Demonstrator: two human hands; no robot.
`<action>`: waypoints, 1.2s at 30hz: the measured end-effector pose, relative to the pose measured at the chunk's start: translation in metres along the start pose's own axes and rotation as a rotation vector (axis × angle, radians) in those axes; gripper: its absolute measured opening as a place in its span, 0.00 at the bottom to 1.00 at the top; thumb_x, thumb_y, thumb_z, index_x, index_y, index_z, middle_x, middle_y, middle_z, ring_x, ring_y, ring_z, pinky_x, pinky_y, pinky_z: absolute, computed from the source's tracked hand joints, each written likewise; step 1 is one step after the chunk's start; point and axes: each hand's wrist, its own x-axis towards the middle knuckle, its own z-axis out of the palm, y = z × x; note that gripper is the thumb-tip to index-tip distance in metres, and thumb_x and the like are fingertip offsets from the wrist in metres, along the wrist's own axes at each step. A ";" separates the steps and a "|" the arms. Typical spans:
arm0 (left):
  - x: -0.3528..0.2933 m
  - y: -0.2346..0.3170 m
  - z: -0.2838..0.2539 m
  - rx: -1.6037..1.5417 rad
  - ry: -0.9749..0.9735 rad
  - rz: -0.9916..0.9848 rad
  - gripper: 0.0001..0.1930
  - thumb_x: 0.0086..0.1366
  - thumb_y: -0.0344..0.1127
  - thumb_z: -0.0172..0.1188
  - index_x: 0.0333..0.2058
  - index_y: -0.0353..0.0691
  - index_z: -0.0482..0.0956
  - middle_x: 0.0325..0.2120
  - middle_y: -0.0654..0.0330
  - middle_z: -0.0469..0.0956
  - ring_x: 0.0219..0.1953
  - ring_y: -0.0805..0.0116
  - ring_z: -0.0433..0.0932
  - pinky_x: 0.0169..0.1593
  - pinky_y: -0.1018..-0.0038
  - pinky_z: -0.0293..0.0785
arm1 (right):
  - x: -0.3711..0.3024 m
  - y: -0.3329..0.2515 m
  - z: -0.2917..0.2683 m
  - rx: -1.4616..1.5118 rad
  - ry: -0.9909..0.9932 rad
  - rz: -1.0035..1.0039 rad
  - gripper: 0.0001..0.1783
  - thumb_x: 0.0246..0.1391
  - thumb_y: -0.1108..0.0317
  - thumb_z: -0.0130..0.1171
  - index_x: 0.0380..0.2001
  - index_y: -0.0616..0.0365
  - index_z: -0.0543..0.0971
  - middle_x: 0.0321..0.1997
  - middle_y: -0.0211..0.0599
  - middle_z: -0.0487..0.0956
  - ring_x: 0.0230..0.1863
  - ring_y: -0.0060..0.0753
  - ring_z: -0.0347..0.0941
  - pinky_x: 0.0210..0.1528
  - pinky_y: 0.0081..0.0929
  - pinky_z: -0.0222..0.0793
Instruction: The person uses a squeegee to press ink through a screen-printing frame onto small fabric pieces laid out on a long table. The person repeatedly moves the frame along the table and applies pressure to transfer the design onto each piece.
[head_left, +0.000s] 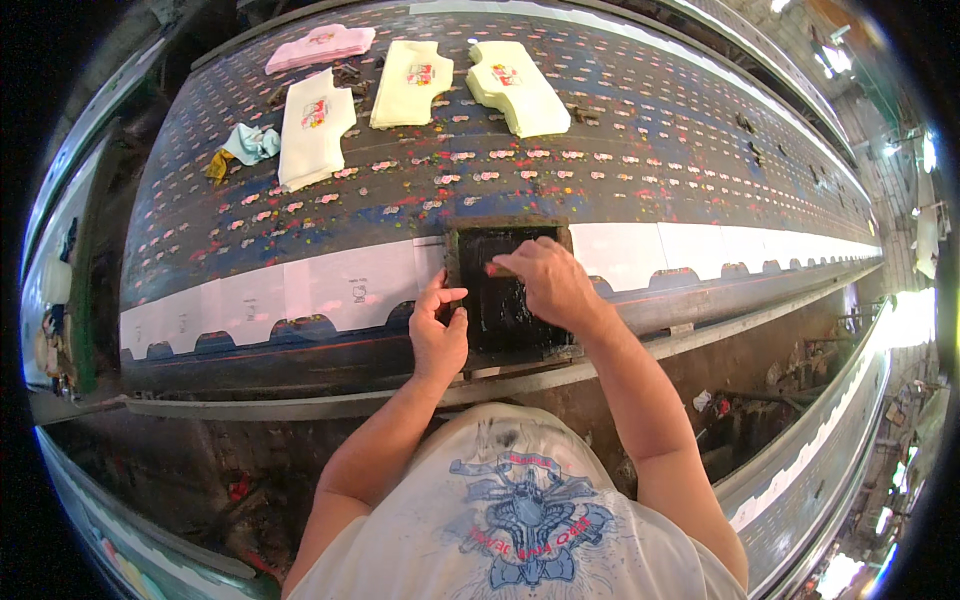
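Observation:
A dark rectangular screen-printing frame (508, 223) lies over the strip of white cloth pieces at the table's near edge, its inside smeared black and wet-looking. My left hand (439, 325) holds the frame's left side, fingers bent against the rim. Inside the frame, my right hand (550, 285) is closed round a squeegee (497, 266); only a small tan and reddish end of it shows by the fingers. White cloth pieces (350, 288) lie to the left of the frame, some with a small dark printed figure. More white pieces (625, 252) run on to the right.
Stacks of pale yellow cloth (405, 95) and a pink stack (318, 48) sit farther back on the ink-spotted table (640, 190). A crumpled light-blue rag (252, 144) lies at left. A rail (330, 408) runs along the near edge, in front of my body.

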 end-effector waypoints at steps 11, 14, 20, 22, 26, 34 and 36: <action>-0.006 -0.002 0.004 0.081 -0.003 0.126 0.23 0.62 0.14 0.68 0.56 0.39 0.88 0.78 0.39 0.73 0.79 0.43 0.74 0.80 0.55 0.68 | -0.095 -0.070 -0.005 0.095 -0.065 0.026 0.23 0.59 0.73 0.70 0.58 0.52 0.92 0.54 0.42 0.87 0.56 0.51 0.81 0.64 0.47 0.79; -0.008 0.005 0.003 0.235 -0.003 0.173 0.25 0.58 0.13 0.67 0.54 0.41 0.90 0.77 0.39 0.74 0.79 0.39 0.72 0.81 0.52 0.68 | -0.110 -0.060 -0.008 0.183 0.048 0.029 0.22 0.59 0.68 0.76 0.58 0.52 0.91 0.60 0.43 0.87 0.64 0.55 0.81 0.69 0.51 0.76; -0.012 0.019 0.024 0.201 0.062 0.202 0.23 0.57 0.10 0.61 0.46 0.41 0.91 0.78 0.38 0.72 0.81 0.43 0.70 0.81 0.54 0.65 | -0.152 -0.016 -0.008 0.443 0.435 0.493 0.18 0.70 0.68 0.73 0.60 0.57 0.90 0.64 0.46 0.87 0.68 0.57 0.80 0.74 0.51 0.74; -0.015 0.023 0.047 0.155 0.050 0.213 0.23 0.58 0.10 0.61 0.46 0.41 0.91 0.78 0.37 0.71 0.81 0.43 0.70 0.81 0.54 0.65 | -0.168 0.005 -0.009 0.746 0.417 0.584 0.18 0.73 0.66 0.73 0.61 0.59 0.89 0.63 0.44 0.88 0.66 0.47 0.83 0.70 0.43 0.78; -0.017 0.029 0.108 0.089 0.047 0.252 0.23 0.58 0.09 0.61 0.46 0.40 0.90 0.78 0.36 0.71 0.82 0.43 0.70 0.82 0.55 0.64 | -0.201 0.054 -0.027 0.753 0.397 0.561 0.17 0.74 0.68 0.72 0.61 0.60 0.90 0.63 0.43 0.88 0.67 0.40 0.84 0.69 0.38 0.80; -0.028 0.033 0.228 0.139 0.072 0.274 0.21 0.58 0.11 0.62 0.45 0.40 0.90 0.78 0.37 0.73 0.81 0.41 0.71 0.82 0.54 0.64 | -0.260 0.150 -0.080 0.629 0.391 0.477 0.17 0.71 0.68 0.73 0.59 0.58 0.92 0.63 0.46 0.91 0.74 0.53 0.80 0.79 0.48 0.71; -0.031 0.033 0.244 0.194 0.092 0.284 0.21 0.57 0.12 0.62 0.46 0.40 0.90 0.78 0.35 0.73 0.81 0.40 0.71 0.82 0.54 0.64 | -0.265 0.160 -0.092 0.563 0.398 0.443 0.16 0.70 0.69 0.73 0.58 0.58 0.91 0.63 0.46 0.90 0.73 0.59 0.79 0.78 0.52 0.73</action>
